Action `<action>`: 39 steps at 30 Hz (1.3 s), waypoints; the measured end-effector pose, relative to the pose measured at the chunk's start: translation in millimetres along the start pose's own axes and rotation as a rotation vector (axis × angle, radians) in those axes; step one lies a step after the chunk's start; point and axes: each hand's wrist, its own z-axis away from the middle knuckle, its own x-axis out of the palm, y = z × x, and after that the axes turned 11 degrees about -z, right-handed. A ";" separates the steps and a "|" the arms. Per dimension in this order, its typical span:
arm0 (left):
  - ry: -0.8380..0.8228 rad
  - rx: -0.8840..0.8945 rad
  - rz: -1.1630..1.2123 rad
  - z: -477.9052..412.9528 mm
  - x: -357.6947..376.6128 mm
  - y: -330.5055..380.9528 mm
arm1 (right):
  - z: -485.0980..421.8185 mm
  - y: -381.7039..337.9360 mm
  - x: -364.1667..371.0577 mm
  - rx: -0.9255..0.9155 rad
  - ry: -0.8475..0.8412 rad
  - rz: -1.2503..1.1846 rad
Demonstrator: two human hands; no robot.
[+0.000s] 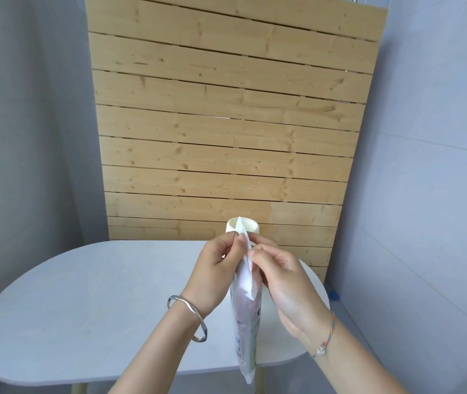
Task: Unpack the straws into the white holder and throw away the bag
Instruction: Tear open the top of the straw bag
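Pinching one straw bag (246, 322), left hand (215, 275) and right hand (286, 285) before one white holder (250, 226).

Thin, crinkly plastic bag (246, 317), translucent, faintly glossy, printed. Smooth matt white holder (243, 226) behind, plastic or ceramic, hard to tell. Matt pale grey table (90, 294), smooth, faintly mottled. Unfinished knotty pine panel (226, 123), slatted, visibly grained, matt. Polished silvery metal bangle (189, 317), shiny. Woven coloured thread bracelet (327, 336) with small beads. Matt, smooth grey walls (431, 155).
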 end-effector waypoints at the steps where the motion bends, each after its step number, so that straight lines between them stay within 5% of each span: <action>1: 0.022 -0.003 0.013 1.1 2.5 -0.1 | -1.9 0.1 -0.5 -0.001 0.009 0.009; 7: 0.129 -0.020 0.074 3.4 -4.6 -3.4 | -8.8 -17.9 -15.6 0.009 0.044 -0.061; 12: 0.165 -0.014 0.008 8.9 -27.5 2.9 | -24.8 -42.1 -16.4 -0.108 -0.052 0.378; 19: 0.321 0.058 -0.387 23.3 -70.0 25.4 | -59.5 -83.6 31.3 -0.387 -0.223 0.809; 21: 0.276 -0.078 -0.219 26.1 -73.2 30.4 | -60.6 -84.4 49.2 -0.505 -0.309 0.940; 25: 0.086 -0.492 0.503 23.4 -91.2 24.6 | -59.0 -74.7 62.5 -0.684 -0.391 1.134; 30: -0.134 -0.674 1.210 15.4 -103.5 5.4 | -56.0 -61.8 59.3 -0.863 -0.395 1.251; 35: -0.109 -0.692 1.414 -3.0 -93.2 -2.0 | -51.9 -39.7 50.4 -1.081 -0.465 1.242; 39: -0.060 -0.736 1.174 -18.0 -77.8 -7.5 | -57.9 -14.5 31.9 -1.016 -0.280 1.009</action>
